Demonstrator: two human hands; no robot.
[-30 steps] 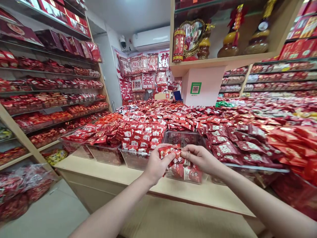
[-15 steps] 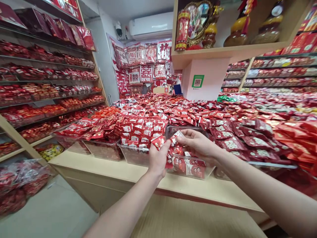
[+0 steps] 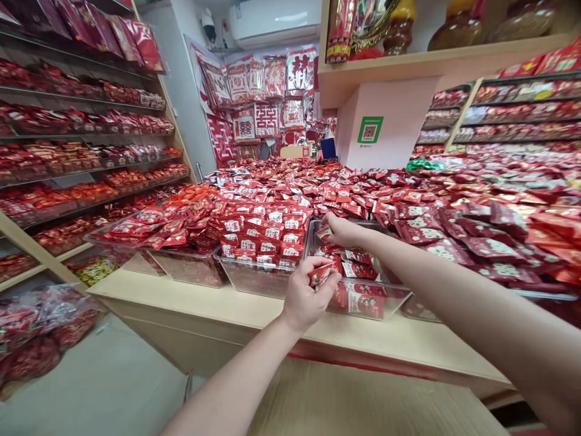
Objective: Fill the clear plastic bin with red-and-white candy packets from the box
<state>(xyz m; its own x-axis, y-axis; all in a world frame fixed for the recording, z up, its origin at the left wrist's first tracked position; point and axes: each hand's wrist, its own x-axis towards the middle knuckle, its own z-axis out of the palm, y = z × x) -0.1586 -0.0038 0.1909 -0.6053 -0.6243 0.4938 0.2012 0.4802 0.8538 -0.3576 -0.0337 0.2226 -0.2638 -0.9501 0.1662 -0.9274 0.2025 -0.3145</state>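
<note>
In front of me stands a clear plastic bin [image 3: 394, 293], partly filled with small red printed packets [image 3: 358, 269]. My left hand [image 3: 305, 298] is at the bin's near left edge, its fingers closed on a red packet [image 3: 320, 275]. Deeper over the bin, at its far left corner, my right hand [image 3: 341, 231] pinches another small red packet [image 3: 324, 234]. Its fingertips are partly hidden behind the hand. Through the bin's front wall, packets with a printed picture [image 3: 367, 301] show.
Heaped bins of red packets stand on both sides, such as a full bin [image 3: 263, 242] at left and dark red packets [image 3: 481, 248] at right. A pale counter ledge [image 3: 254, 306] runs along the front. Overhead juts a wooden shelf [image 3: 408, 63]. Stocked shelves [image 3: 82, 157] line the left.
My hands have moved apart. The right hand has gone away from the left, toward the bin's far left corner, while the left hand has shifted slightly right and down. The view has tilted downward.
</note>
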